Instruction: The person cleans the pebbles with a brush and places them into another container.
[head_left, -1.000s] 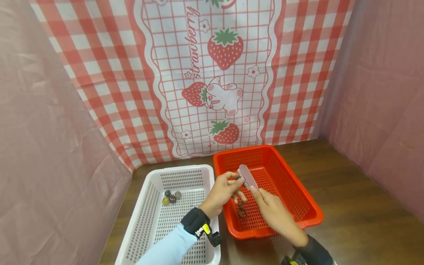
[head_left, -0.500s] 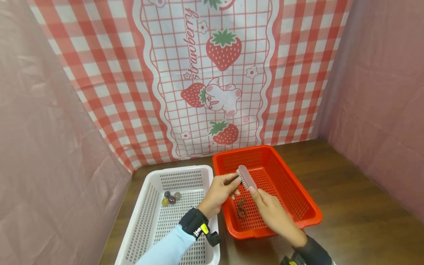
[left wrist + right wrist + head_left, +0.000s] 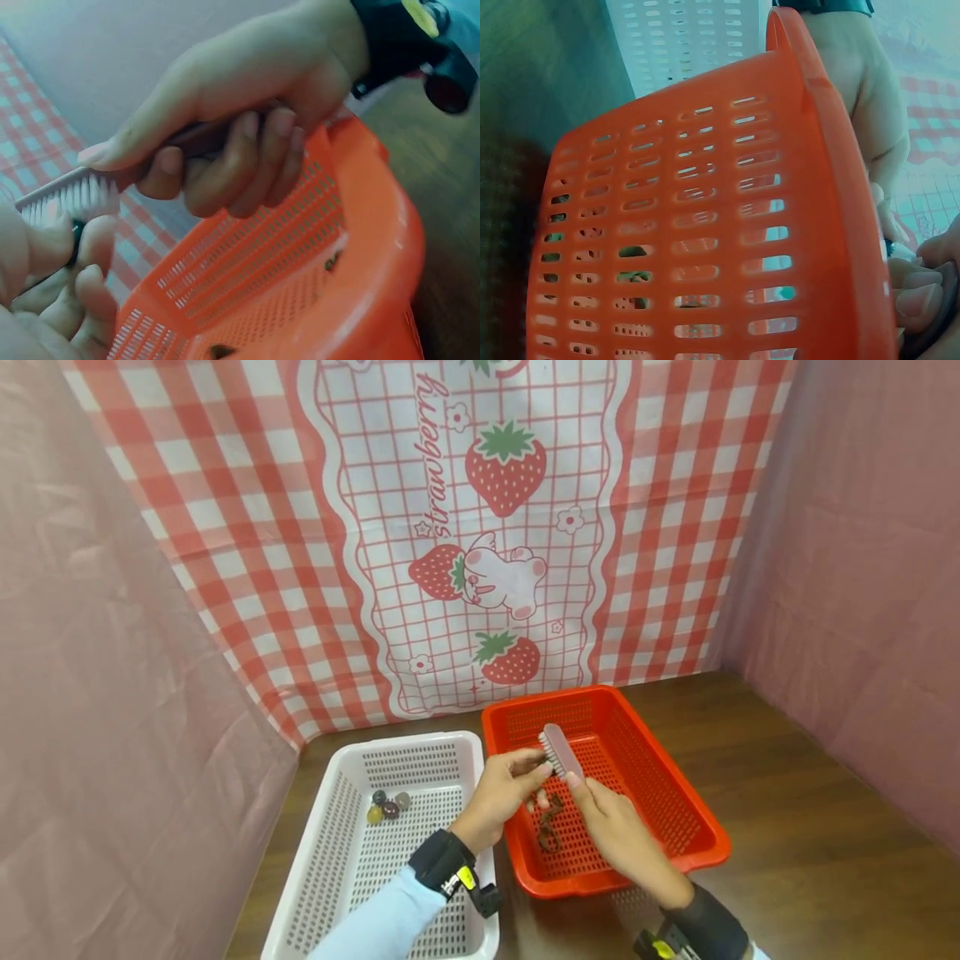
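Note:
My right hand (image 3: 618,835) grips the handle of a pink brush (image 3: 562,752) with white bristles, held above the red basket (image 3: 693,860). The bristles face my left hand (image 3: 495,797), which pinches a small dark, rounded piece (image 3: 77,234) between thumb and index finger. In the left wrist view that piece sits close against the bristles; most of it is hidden by the fingers, so its kind does not show. The other left fingers curl loosely below. Several brownish-green pieces, one of them ring-shaped (image 3: 549,840), lie in the red basket below the hands.
A white basket (image 3: 303,868) stands to the left, beside the red one, on a wooden table (image 3: 795,827). Several smooth, round, stone-like pieces (image 3: 391,810) lie in it. A checked strawberry cloth (image 3: 510,552) hangs behind, with pink cloths at both sides.
The brush has shifted slightly up and away from me against the left fingers. My lower left fingers were spread wider a second ago. Both baskets stay in place.

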Demonstrator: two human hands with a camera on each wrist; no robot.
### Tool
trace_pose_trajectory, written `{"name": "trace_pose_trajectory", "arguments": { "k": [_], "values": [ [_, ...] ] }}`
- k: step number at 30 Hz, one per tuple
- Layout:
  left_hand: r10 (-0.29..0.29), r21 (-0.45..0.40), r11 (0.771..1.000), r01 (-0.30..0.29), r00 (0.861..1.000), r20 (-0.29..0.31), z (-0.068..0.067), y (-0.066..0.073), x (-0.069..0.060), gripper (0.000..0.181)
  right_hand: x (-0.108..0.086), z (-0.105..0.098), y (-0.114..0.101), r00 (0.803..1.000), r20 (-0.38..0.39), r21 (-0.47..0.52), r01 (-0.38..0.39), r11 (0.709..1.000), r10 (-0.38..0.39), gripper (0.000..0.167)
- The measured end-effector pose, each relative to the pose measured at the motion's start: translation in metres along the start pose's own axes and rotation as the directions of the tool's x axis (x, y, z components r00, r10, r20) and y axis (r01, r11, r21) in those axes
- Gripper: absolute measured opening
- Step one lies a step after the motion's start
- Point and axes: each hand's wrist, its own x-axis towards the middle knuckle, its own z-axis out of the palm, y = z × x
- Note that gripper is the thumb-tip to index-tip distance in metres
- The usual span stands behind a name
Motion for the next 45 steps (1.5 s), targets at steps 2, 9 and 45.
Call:
{"name": "trace_pose_trajectory", "arguments": {
  "k": [2,9,45],
  "values": [
    [0.002,-0.025,1.000,-0.003,0.999,-0.053,-0.001,0.000,0.000,0.033,-0.001,0.000,0.000,0.999,0.035,-0.001,-0.008,1.000,0.008,0.051],
    [-0.009,-0.030,1.000,0.008,1.000,-0.013,-0.002,-0.001,0.001,0.036,0.001,0.000,0.003,0.998,0.061,-0.008,-0.012,1.000,0.012,0.050],
    [-0.007,0.177,0.984,0.028,0.993,-0.119,-0.032,-0.003,0.009,0.034,-0.002,-0.004,0.015,0.992,0.105,0.064,-0.071,0.995,0.064,0.058]
  ]
}}
